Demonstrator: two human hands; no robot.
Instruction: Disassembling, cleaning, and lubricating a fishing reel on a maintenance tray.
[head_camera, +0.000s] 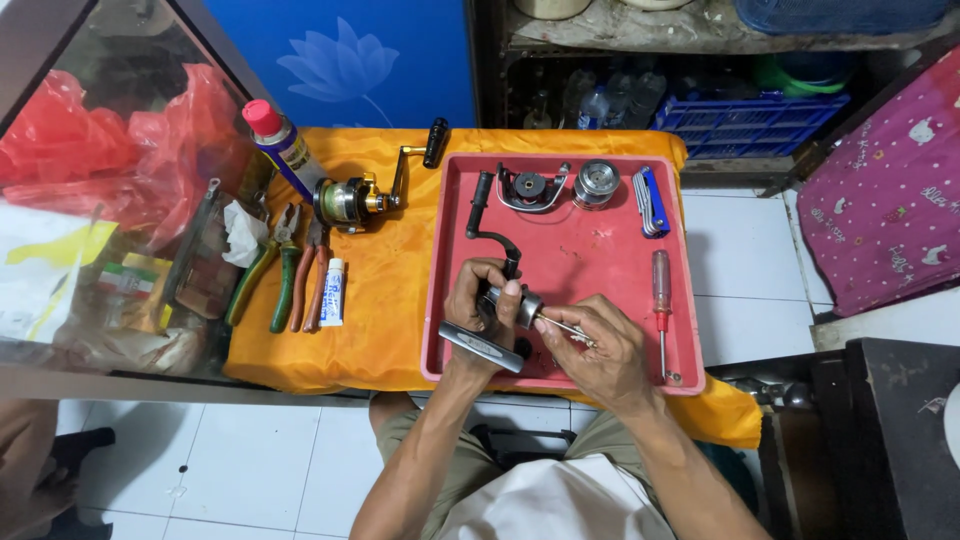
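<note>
Two hands meet over the near half of a red tray (690, 300) that sits on an orange cloth (385, 300). Left hand (478, 300) is wrapped around the body of a fishing reel (505, 310), fingers closed on it, with the reel's flat grey foot sticking out toward seven o'clock and its black crank arm curving away toward twelve. Right hand (600, 345) is pinched shut on a thin metal tool (560, 325), whose tip reaches the reel's round end at about nine o'clock from that hand. The hands are close together, nearly touching, and the reel is held just above the tray floor near its front edge.

At twelve o'clock from the hands, along the far side of the tray, lie a bail arm with rotor (530, 187), a silver spool (597, 183) and a blue folding key set (650, 200). A red-handled screwdriver (661, 300) lies at three o'clock, pointing toward the near edge.

Off the tray, at ten o'clock, rests a second, gold-trimmed reel (350, 200), with a spray can (282, 140) behind it. At nine o'clock lie pliers (285, 270) and a small white tube (333, 292).
</note>
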